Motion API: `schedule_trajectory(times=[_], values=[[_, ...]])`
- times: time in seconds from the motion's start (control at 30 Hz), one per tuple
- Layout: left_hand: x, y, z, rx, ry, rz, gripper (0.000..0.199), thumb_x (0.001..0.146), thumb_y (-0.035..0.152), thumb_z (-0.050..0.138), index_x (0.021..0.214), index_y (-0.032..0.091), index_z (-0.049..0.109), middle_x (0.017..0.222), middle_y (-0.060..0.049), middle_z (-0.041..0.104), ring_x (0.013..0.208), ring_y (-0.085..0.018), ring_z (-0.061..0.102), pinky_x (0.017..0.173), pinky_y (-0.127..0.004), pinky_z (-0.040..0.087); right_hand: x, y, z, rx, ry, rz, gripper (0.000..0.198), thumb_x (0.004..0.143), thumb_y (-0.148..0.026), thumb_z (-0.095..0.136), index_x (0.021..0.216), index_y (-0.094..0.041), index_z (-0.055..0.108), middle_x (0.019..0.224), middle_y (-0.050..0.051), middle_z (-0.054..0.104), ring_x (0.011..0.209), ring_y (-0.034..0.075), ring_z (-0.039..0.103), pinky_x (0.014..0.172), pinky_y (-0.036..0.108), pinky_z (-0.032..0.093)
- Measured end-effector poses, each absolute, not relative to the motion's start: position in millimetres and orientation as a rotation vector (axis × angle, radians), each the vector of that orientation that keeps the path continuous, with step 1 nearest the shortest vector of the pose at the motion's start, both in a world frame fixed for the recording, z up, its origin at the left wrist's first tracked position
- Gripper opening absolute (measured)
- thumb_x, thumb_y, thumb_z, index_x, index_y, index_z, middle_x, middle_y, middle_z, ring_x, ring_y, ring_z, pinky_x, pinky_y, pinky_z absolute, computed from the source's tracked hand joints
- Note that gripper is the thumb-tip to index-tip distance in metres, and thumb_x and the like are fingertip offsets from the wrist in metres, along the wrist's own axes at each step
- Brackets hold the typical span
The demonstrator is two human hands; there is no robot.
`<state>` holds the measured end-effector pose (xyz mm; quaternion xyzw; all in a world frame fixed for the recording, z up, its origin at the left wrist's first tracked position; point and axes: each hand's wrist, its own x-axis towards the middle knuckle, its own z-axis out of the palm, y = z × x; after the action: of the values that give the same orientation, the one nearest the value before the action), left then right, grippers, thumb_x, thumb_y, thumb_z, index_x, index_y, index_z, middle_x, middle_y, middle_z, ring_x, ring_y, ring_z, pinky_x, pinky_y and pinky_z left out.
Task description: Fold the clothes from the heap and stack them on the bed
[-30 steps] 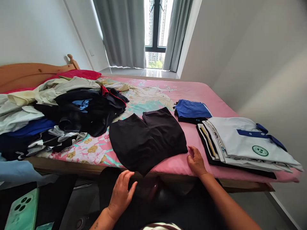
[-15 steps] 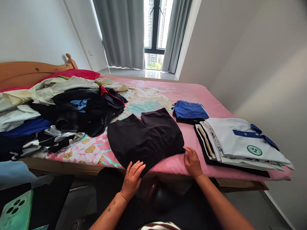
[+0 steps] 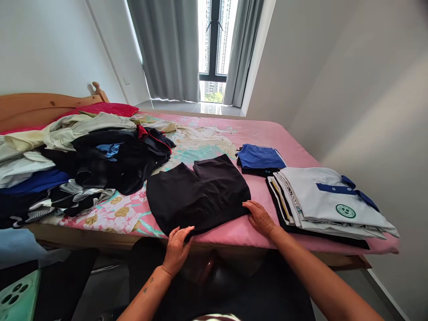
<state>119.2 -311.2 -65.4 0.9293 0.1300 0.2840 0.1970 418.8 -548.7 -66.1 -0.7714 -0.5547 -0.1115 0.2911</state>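
A pair of black shorts [image 3: 197, 191] lies spread on the bed, legs pointing away from me and waistband toward me. At the near left corner of the waistband, my left hand [image 3: 177, 249] has its fingers over the edge, closed on the cloth. My right hand [image 3: 261, 218] grips the right end of the waistband with its fingertips; its thumb is mostly hidden. Some wrinkles run across the middle of the shorts.
Left of the shorts is a heap of loose clothes [image 3: 110, 156]. To the right are a folded blue garment [image 3: 259, 156] on black ones and a stack of folded shirts [image 3: 321, 205]. A green phone [image 3: 20, 292] is at lower left. The bed's edge [image 3: 230, 243] runs before me.
My right hand has moved slightly left and forward, with the right end of the waistband shifting too. My left hand has moved a little left. The view has shifted slightly.
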Motion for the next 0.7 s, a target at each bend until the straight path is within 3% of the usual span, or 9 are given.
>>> schedule_trajectory(times=[0.2, 0.4, 0.5, 0.6, 0.7], values=[[125, -301, -42, 2.342, 0.626, 0.629, 0.034, 0.087, 0.04, 0.048, 0.113, 0.021, 0.061, 0.104, -0.006, 0.069, 0.099, -0.023, 0.063, 0.089, -0.039, 0.049, 419, -547, -62, -2.039, -1.48, -0.304, 0.045, 0.073, -0.011, 0.051, 0.118, -0.016, 0.052, 0.11, 0.01, 0.058, 0.107, 0.024, 0.053, 0.096, 0.046, 0.045], [119, -284, 18, 2.036, 0.6, 0.417, 0.04, 0.085, 0.051, 0.047, 0.097, 0.016, 0.062, 0.09, -0.005, 0.067, 0.088, -0.022, 0.062, 0.08, -0.032, 0.049, 400, -552, -35, -1.987, -1.347, -0.222, 0.016, 0.078, -0.018, 0.055, 0.093, -0.02, 0.06, 0.081, 0.005, 0.059, 0.079, 0.02, 0.055, 0.076, 0.037, 0.048], [107, -280, 56, 1.912, 0.612, 0.316, 0.041, 0.081, 0.056, 0.051, 0.086, 0.016, 0.06, 0.081, -0.003, 0.065, 0.08, -0.021, 0.06, 0.073, -0.03, 0.048, 381, -558, -3, -1.905, -1.213, -0.152, 0.013, 0.076, -0.02, 0.055, 0.088, -0.02, 0.06, 0.085, 0.006, 0.059, 0.086, 0.021, 0.055, 0.08, 0.037, 0.046], [98, -276, 82, 1.704, 0.602, 0.189, 0.039, 0.079, 0.055, 0.056, 0.086, 0.016, 0.06, 0.082, -0.002, 0.065, 0.077, -0.018, 0.059, 0.07, -0.027, 0.047, 369, -558, 34, -1.821, -1.064, 0.116, 0.013, 0.078, -0.026, 0.053, 0.087, -0.019, 0.059, 0.088, 0.005, 0.06, 0.088, 0.02, 0.055, 0.078, 0.032, 0.045], [101, -266, 89, 1.515, 0.626, 0.13, 0.037, 0.076, 0.052, 0.063, 0.085, 0.016, 0.06, 0.082, -0.002, 0.066, 0.075, -0.016, 0.059, 0.068, -0.025, 0.046, 371, -547, 55, -1.741, -0.88, 0.487, 0.019, 0.081, -0.036, 0.053, 0.086, -0.018, 0.057, 0.072, -0.001, 0.055, 0.068, 0.014, 0.052, 0.061, 0.026, 0.041]])
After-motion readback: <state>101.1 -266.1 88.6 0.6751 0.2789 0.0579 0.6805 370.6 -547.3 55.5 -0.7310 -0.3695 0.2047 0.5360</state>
